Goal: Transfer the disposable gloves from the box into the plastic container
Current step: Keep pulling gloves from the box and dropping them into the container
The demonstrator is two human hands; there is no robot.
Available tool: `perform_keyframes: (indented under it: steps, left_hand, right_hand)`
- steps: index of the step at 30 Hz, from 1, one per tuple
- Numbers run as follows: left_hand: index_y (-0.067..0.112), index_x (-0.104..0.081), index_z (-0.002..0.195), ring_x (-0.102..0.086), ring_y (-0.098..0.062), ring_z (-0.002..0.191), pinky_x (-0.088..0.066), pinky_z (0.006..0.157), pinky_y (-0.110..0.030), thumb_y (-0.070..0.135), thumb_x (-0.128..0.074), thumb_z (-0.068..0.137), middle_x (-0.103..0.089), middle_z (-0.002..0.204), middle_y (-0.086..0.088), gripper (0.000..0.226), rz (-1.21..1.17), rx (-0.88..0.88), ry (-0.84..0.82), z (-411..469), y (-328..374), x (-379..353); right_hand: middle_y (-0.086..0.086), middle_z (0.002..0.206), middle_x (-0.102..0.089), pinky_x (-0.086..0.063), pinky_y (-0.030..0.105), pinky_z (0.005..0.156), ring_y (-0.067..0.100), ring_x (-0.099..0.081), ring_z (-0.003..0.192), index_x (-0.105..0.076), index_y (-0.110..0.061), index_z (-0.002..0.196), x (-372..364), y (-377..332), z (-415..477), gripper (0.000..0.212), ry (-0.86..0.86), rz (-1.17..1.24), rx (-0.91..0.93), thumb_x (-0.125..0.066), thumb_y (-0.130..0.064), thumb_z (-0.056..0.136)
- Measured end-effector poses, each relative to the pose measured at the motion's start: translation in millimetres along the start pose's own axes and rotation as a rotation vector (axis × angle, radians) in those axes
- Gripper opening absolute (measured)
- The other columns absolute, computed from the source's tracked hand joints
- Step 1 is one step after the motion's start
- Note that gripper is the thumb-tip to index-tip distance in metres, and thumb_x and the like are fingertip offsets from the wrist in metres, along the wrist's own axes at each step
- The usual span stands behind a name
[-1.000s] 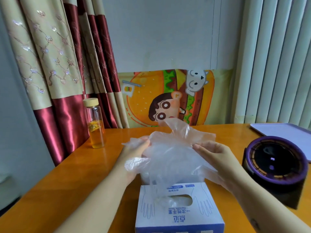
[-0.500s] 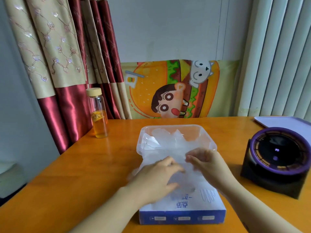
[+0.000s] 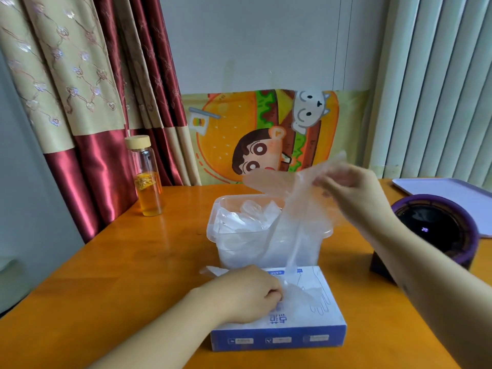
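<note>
Two hands work over the table [image 3: 127, 267]. The right hand [image 3: 354, 193] has its grip closed on a clear disposable glove [image 3: 271, 179], fingers and thumb bunched together and pinching the thin film near its upper end. The hand is a little blurred, so the single fingers are hard to tell apart. It is held up over the far right corner of the plastic container [image 3: 213, 225], with the forearm running in from the lower right and the wrist bent downward. The left hand [image 3: 247, 294] rests on top of the box [image 3: 279, 339], fingers curled under, knuckles turned toward the opening. Its grip is drawn together against the film there, but I cannot tell whether it actually pinches any.

The held glove hangs as a long, see-through sheet from the right hand down across the front of the container to the box opening, with one broad flap spreading out to the left in front of a cartoon poster [image 3: 229, 134]. More crumpled gloves [image 3: 247, 217] lie heaped inside the container, which stands just behind the box, touching or nearly so. A corner of film [image 3: 211, 270] also sticks out behind the left wrist. The blue and white box lies flat at the near edge.
</note>
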State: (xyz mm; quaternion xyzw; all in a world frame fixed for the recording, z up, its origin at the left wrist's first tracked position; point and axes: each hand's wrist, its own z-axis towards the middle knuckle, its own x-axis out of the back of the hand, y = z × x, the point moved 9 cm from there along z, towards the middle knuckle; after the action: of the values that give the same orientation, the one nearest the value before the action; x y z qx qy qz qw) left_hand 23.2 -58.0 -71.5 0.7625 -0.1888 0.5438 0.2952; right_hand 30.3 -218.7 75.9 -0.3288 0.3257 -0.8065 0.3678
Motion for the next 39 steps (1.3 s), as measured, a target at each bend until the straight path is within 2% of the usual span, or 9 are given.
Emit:
perform_keyframes:
  steps: [6,13,20,23,25,28,32,37,39]
  left_hand:
    - [0.03,-0.056,0.131,-0.053,-0.004,0.118,-0.041,0.102,-0.022,0.032,-0.046,0.099,-0.056,0.134,0.013,0.034,-0.061,0.018,-0.04,-14,-2,36]
    - [0.028,-0.065,0.103,-0.066,0.0,0.092,-0.053,0.091,-0.029,0.034,-0.056,0.094,-0.07,0.099,0.012,0.014,-0.435,0.028,0.154,-52,-29,114]
    - [0.04,-0.005,0.151,-0.047,-0.016,0.126,-0.049,0.093,-0.031,0.062,-0.074,0.067,-0.036,0.149,0.004,0.11,-0.662,0.204,0.626,-17,-81,158]
    - [0.031,-0.02,0.151,-0.063,-0.012,0.098,-0.052,0.07,-0.021,0.036,-0.075,0.08,-0.058,0.126,0.002,0.09,-0.865,0.192,0.726,4,-99,168]
    - [0.026,-0.034,0.146,-0.062,-0.011,0.098,-0.049,0.076,-0.024,0.02,-0.07,0.085,-0.057,0.125,0.002,0.071,-0.892,0.205,0.764,12,-111,179]
    - [0.023,-0.039,0.142,-0.055,-0.011,0.108,-0.043,0.095,-0.025,0.018,-0.068,0.088,-0.048,0.127,0.006,0.062,-0.738,0.234,0.691,24,-123,195]
    - [0.021,-0.042,0.143,-0.046,-0.019,0.129,-0.036,0.105,-0.032,0.021,-0.064,0.091,-0.043,0.147,-0.001,0.056,-0.352,0.332,0.34,50,-127,184]
    - [0.02,-0.053,0.134,-0.057,-0.018,0.106,-0.051,0.08,-0.027,0.017,-0.063,0.089,-0.056,0.131,-0.001,0.046,-0.048,0.371,0.18,86,-118,166]
    - [0.022,-0.05,0.136,-0.055,-0.021,0.113,-0.049,0.088,-0.031,0.018,-0.061,0.09,-0.054,0.134,0.0,0.048,0.139,0.439,0.129,99,-117,155]
  right_hand:
    - [-0.008,0.075,-0.066,-0.053,0.027,0.069,0.009,-0.062,0.069,-0.072,-0.018,0.089,-36,-34,38,0.007,-0.316,-0.314,0.079,-0.066,-0.02,0.086]
    - [0.015,0.083,-0.071,-0.059,0.043,0.067,0.026,-0.069,0.07,-0.072,-0.004,0.087,-66,-56,66,0.013,-0.418,-0.357,0.114,-0.065,-0.015,0.083]
    - [0.0,0.08,-0.071,-0.054,0.013,0.055,0.008,-0.066,0.068,-0.068,-0.018,0.086,-86,-67,85,0.002,-0.436,-0.104,-0.007,-0.067,-0.02,0.087]
    - [-0.002,0.082,-0.071,-0.053,0.012,0.058,0.007,-0.065,0.069,-0.068,-0.015,0.096,-86,-58,97,0.012,-0.402,0.029,-0.1,-0.067,-0.022,0.086]
    - [0.0,0.089,-0.072,-0.055,0.017,0.067,0.009,-0.067,0.075,-0.067,-0.011,0.109,-81,-45,104,0.027,-0.366,0.072,-0.157,-0.069,-0.023,0.085]
    - [0.006,0.11,-0.065,-0.057,0.024,0.072,0.012,-0.066,0.076,-0.051,-0.011,0.131,-70,-15,109,0.053,-0.279,-0.003,-0.177,-0.072,-0.015,0.082]
    - [0.006,0.102,-0.058,-0.056,0.028,0.061,0.014,-0.061,0.071,-0.046,-0.012,0.115,-67,23,95,0.038,-0.275,-0.151,-0.147,-0.064,0.001,0.083]
    - [-0.006,0.09,-0.058,-0.037,0.011,0.051,0.009,-0.058,0.069,-0.052,-0.025,0.08,-91,50,73,0.022,-0.505,-0.581,0.042,-0.061,-0.006,0.085]
    - [-0.006,0.094,-0.061,-0.042,0.01,0.06,0.013,-0.058,0.083,-0.06,-0.027,0.086,-100,65,64,0.02,-0.584,-0.705,0.068,-0.058,-0.007,0.087]
